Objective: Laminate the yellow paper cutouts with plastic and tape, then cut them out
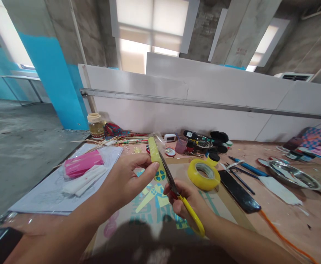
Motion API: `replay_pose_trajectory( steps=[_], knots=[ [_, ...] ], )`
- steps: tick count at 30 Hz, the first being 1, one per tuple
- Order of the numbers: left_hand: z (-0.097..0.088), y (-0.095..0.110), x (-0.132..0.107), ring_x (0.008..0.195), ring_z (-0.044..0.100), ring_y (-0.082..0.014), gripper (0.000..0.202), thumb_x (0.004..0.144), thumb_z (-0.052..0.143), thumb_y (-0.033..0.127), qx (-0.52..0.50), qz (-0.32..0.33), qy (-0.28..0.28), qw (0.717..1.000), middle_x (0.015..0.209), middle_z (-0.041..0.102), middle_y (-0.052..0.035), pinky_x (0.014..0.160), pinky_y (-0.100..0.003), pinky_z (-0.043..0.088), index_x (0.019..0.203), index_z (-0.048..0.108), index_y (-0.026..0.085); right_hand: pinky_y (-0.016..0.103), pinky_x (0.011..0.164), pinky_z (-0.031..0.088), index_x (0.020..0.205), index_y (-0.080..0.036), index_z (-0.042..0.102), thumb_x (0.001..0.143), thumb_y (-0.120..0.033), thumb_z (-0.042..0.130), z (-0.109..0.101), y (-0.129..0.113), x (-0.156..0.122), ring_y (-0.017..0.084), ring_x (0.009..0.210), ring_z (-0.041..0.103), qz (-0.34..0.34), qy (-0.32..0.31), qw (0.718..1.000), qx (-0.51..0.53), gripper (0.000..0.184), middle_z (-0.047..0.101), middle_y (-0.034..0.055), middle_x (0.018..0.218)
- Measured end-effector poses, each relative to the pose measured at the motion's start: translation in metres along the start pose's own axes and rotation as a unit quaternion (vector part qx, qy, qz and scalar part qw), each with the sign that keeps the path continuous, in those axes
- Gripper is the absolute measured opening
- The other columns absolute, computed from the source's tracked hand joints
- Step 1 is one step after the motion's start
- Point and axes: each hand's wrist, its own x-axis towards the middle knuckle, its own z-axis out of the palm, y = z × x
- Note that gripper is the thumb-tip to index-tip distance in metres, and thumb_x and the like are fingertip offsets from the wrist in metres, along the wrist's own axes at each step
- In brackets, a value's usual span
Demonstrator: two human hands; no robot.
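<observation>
So the left hand [123, 181] is pinching a long yellow round-ended strip with blue-green patches [155, 151] between thumb and fingers, its rounded top sticking up past the fingertips and its patched lower end showing just beside the thumb tip. The right hand [189, 198] is gripping yellow-handled metal scissors [194, 216], fingers wrapping round the handles, blades running along the strip's right edge, can't tell if they're actually biting in. A roll of yellow tape [194, 174] is sitting near the right hand, on the bench [283, 223] side
</observation>
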Motion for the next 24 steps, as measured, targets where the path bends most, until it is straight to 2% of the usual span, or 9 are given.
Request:
replay_pose_trajectory(
  steps=[6,12,16,21,24],
  knots=[
    [-0.001,0.001,0.001,0.056,0.045,-0.0108,0.035,0.093,0.051,0.032,-0.002,-0.006,-0.009,1.000,0.058,0.047,0.0047,0.054,-0.024,0.033,0.060,0.050,0.019,0.022,0.047,0.027,0.091,-0.019,0.064,0.065,-0.080,0.075,0.002,0.001,-0.001,0.009,0.056,0.036,-0.004,0.010,1.000,-0.018,0.068,0.050,-0.0027,0.069],
    [-0.005,-0.001,0.001,0.057,0.045,-0.0104,0.035,0.093,0.051,0.030,0.004,0.004,-0.022,1.000,0.058,0.046,0.0051,0.055,-0.023,0.033,0.061,0.051,0.019,0.024,0.053,0.032,0.089,-0.018,0.065,0.057,-0.087,0.072,-0.001,-0.001,0.002,0.010,0.058,0.039,-0.012,0.006,0.999,-0.032,0.077,0.051,-0.0031,0.068],
    [-0.009,-0.003,0.001,0.056,0.044,-0.0096,0.035,0.094,0.051,0.029,0.004,0.018,-0.034,0.999,0.058,0.045,0.0059,0.055,-0.023,0.033,0.061,0.051,0.018,0.024,0.054,0.034,0.089,-0.018,0.065,0.059,-0.084,0.075,-0.002,0.001,0.002,0.011,0.059,0.043,-0.008,0.001,0.999,-0.034,0.073,0.054,-0.0013,0.071],
    [-0.009,-0.002,0.001,0.054,0.042,-0.0093,0.036,0.094,0.051,0.028,0.007,0.021,-0.032,0.999,0.057,0.043,0.0062,0.054,-0.023,0.032,0.059,0.048,0.019,0.025,0.054,0.033,0.090,-0.018,0.064,0.059,-0.085,0.074,0.000,0.002,0.001,0.011,0.059,0.041,0.001,0.001,1.000,-0.027,0.074,0.053,-0.0017,0.070],
    [-0.011,0.000,0.000,0.056,0.047,-0.0104,0.033,0.093,0.052,0.029,-0.005,0.019,-0.045,0.999,0.058,0.049,0.0053,0.057,-0.023,0.036,0.062,0.053,0.019,0.025,0.054,0.031,0.090,-0.019,0.064,0.060,-0.088,0.070,0.001,0.000,0.000,0.011,0.058,0.039,-0.007,0.004,1.000,-0.021,0.076,0.051,-0.0024,0.070]
  ],
)
